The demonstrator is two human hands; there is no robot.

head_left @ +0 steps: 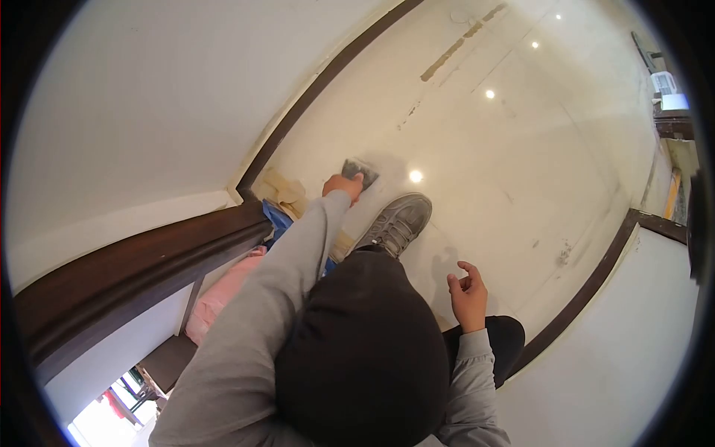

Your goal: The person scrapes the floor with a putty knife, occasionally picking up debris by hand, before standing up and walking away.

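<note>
My left hand (344, 188) is closed around a flat grey scraper (363, 170), its wide blade smudged with pale residue. The blade rests against the cream floor (462, 171), close to the dark skirting on the left. A grey shoe (398, 223) of mine stands just below and right of that hand. My right hand (469, 299) hovers over the floor beside my right knee, holding nothing, with thumb and fingers loosely curled and apart.
Dark brown skirting (313, 93) borders the floor left and right. A wooden door frame (141, 257) runs along the lower left, with crumpled tan cloth or paper (283, 195), blue sheeting (277, 222) and pink material (220, 294) beside it. A brown strip (450, 56) marks the floor farther off.
</note>
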